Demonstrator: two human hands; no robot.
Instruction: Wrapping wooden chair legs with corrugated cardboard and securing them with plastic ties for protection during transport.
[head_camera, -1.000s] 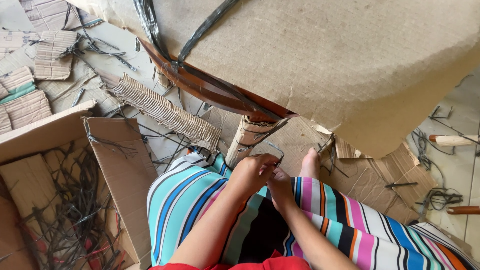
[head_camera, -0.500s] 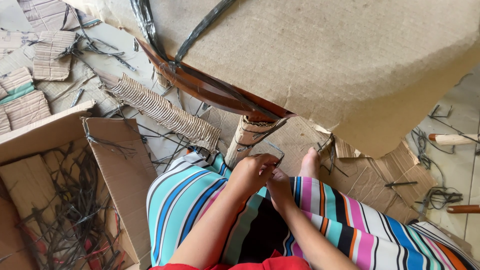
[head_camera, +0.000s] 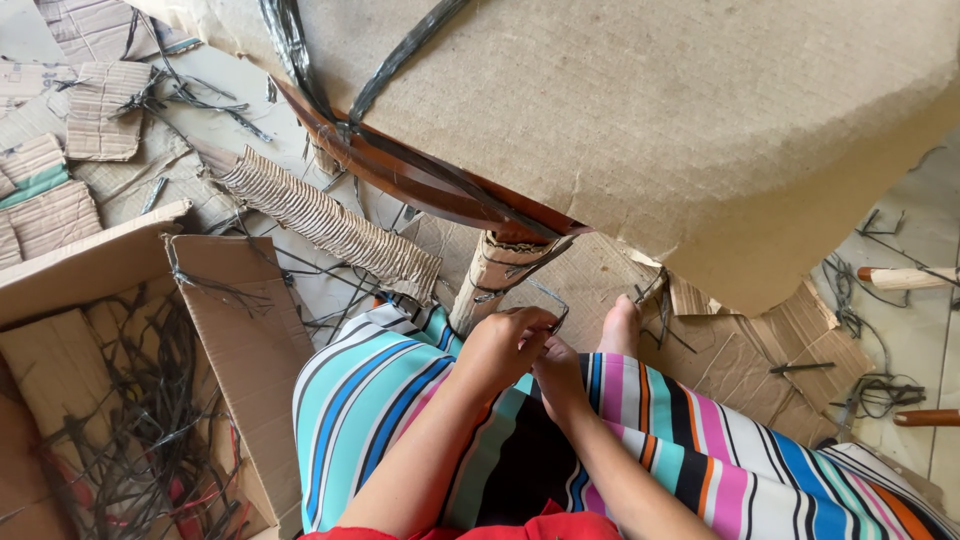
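Note:
My left hand (head_camera: 503, 345) and my right hand (head_camera: 558, 375) meet just above my lap, over a striped skirt (head_camera: 380, 400). Both pinch a thin dark strap (head_camera: 548, 300) that loops up toward a chair leg (head_camera: 490, 275) wrapped in corrugated cardboard. Above the leg runs the chair's dark wooden frame (head_camera: 420, 180), and a big sheet of brown paper (head_camera: 650, 130) covers the seat. More dark straps (head_camera: 290, 40) cross that covering at the top. My bare foot (head_camera: 620, 325) rests on the floor beside the leg.
An open cardboard box (head_camera: 210, 330) at left holds a tangle of cut dark straps (head_camera: 130, 420). Corrugated cardboard pieces (head_camera: 330, 225) and scraps lie on the tiled floor. Two wooden handles (head_camera: 905, 277) and loose straps lie at right.

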